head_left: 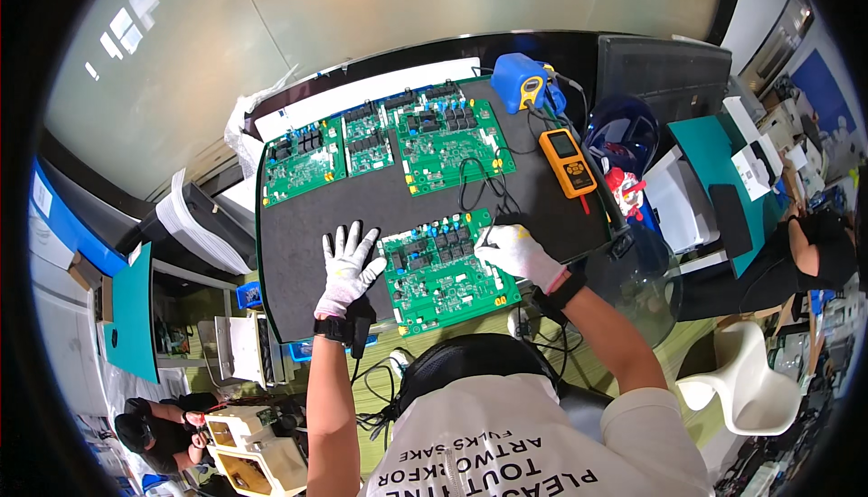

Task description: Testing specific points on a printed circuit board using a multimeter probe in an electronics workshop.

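A green circuit board [443, 291] lies at the near edge of the dark mat, dotted with black, blue and yellow parts. Beside its left edge my left hand [347, 269], in a white glove, rests with the fingers spread and holds nothing. My right hand [523, 255], gloved too, is over the board's right side with its fingers curled together. Whatever they pinch is too small to make out. Just beyond that hand, a thin black cable [472, 191] loops across the mat. Black bands circle both my wrists.
Several more green boards [452, 149] line the far side of the mat [298, 235]. An orange handheld meter [568, 162] and a blue soldering station [518, 81] stand at the right. A white chair [746, 379] is on the floor; people sit at both sides.
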`<state>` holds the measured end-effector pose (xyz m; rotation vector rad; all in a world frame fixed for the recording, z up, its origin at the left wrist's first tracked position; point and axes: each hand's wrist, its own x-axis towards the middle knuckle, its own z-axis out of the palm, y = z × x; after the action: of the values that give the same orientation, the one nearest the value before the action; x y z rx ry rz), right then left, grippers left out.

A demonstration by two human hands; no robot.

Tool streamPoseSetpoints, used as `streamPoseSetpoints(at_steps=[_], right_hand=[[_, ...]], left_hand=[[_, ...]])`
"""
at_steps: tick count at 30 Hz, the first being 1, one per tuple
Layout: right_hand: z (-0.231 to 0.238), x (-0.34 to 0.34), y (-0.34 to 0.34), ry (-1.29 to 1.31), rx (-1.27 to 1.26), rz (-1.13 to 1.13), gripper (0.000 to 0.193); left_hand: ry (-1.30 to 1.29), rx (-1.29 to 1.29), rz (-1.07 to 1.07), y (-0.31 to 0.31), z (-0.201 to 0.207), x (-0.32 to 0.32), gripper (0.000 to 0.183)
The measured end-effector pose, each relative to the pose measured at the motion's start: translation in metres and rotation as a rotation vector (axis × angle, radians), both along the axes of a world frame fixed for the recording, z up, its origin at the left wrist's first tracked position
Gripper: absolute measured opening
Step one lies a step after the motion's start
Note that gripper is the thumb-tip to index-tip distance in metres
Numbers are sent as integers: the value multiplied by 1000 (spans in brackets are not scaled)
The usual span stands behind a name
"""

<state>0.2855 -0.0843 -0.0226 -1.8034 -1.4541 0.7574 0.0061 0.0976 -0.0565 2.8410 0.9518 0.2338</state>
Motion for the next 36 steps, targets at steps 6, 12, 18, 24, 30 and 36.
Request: streamPoseSetpoints(at_steps=[6, 12, 18, 24, 30, 36], right_hand=[[-4, 1, 0, -52, -2, -8, 14], [-3, 1, 0, -14, 48, 2, 17], [-5, 2, 1, -51, 60, 21, 15], [-3, 2, 0, 38, 76, 10, 18], [-5, 4, 1, 2, 72, 39, 18], [-2, 2, 1, 2, 55, 29, 18]], left_hand=[[3, 12, -2, 0, 0, 1, 63], [4, 8, -3, 0, 0, 2, 63], [12, 22, 1, 1, -2, 0, 64], [12, 9, 1, 1, -1, 1, 64], [3, 11, -6, 1, -1, 0, 63], [-8, 14, -11, 0, 0, 1, 63]])
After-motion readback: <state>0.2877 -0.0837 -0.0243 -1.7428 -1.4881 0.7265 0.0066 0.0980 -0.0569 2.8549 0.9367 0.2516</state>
